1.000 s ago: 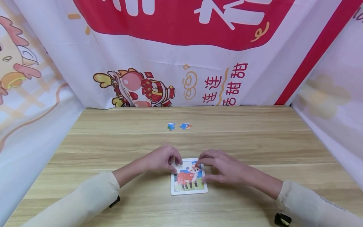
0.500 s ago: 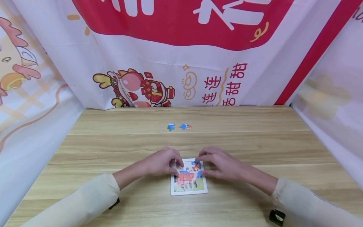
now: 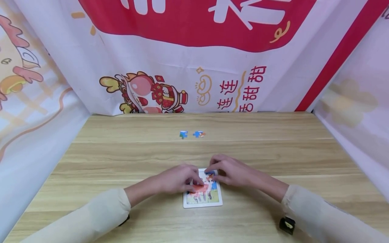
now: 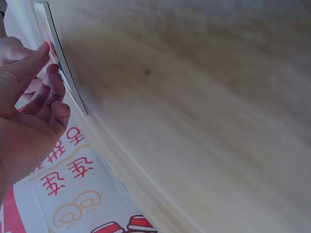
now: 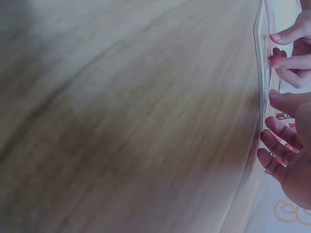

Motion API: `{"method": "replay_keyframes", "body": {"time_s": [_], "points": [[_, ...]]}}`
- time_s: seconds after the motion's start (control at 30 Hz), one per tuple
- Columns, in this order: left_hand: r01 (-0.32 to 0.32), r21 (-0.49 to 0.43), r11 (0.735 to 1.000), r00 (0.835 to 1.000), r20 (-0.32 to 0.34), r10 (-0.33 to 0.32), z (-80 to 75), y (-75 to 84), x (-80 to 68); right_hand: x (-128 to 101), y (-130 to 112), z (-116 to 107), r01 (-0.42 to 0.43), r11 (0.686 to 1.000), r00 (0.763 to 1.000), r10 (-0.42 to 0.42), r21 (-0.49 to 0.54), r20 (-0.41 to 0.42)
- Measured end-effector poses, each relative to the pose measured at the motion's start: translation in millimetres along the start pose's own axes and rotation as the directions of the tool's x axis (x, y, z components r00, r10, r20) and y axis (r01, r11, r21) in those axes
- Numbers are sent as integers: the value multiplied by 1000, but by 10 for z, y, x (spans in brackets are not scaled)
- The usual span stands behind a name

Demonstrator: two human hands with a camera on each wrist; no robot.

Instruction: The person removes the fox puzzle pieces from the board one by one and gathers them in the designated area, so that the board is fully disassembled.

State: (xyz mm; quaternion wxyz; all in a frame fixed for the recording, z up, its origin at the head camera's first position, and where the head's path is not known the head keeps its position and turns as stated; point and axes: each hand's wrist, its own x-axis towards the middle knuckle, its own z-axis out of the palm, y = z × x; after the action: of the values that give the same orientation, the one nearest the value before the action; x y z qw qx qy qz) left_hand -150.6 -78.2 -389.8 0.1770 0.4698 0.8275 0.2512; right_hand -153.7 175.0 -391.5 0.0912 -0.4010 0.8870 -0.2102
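A small jigsaw puzzle [image 3: 200, 198] with an orange and white animal on it lies in a white-rimmed tray [image 3: 221, 198] on the table. My left hand [image 3: 179, 179] reaches over its left side, fingertips on the orange part and covering some of the picture. From the upper right, my right hand [image 3: 232, 172] has its thumb and forefinger spread over the blue corner and the animal's head. In the right wrist view the right hand's fingers [image 5: 279, 145] are loosely bent at the tray's edge. The left wrist view shows the left hand's fingertips [image 4: 52, 73] close against the puzzle.
Two loose puzzle pieces lie farther back: a blue and green one [image 3: 183, 134] and a blue and orange one [image 3: 199, 134]. Printed cloth [image 3: 182, 60] hangs behind the wooden table [image 3: 136, 148] and along both sides.
My left hand has slid right across the puzzle, from its left edge onto the orange part. My right hand has shifted a little left and inward over the upper corner.
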Motion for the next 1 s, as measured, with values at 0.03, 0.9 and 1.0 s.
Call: {"method": "replay_keyframes", "body": {"time_s": [0.03, 0.9, 1.0], "points": [[0, 2, 1000, 1000, 7, 0, 2, 9, 9, 7, 2, -2, 3, 1000, 1000, -3, 0, 4], [-12, 38, 999, 999, 49, 10, 42, 47, 19, 111, 93, -38, 85, 996, 992, -84, -3, 90], [-15, 43, 999, 999, 47, 13, 42, 46, 23, 123, 99, -42, 72, 997, 993, -71, 2, 95]]}}
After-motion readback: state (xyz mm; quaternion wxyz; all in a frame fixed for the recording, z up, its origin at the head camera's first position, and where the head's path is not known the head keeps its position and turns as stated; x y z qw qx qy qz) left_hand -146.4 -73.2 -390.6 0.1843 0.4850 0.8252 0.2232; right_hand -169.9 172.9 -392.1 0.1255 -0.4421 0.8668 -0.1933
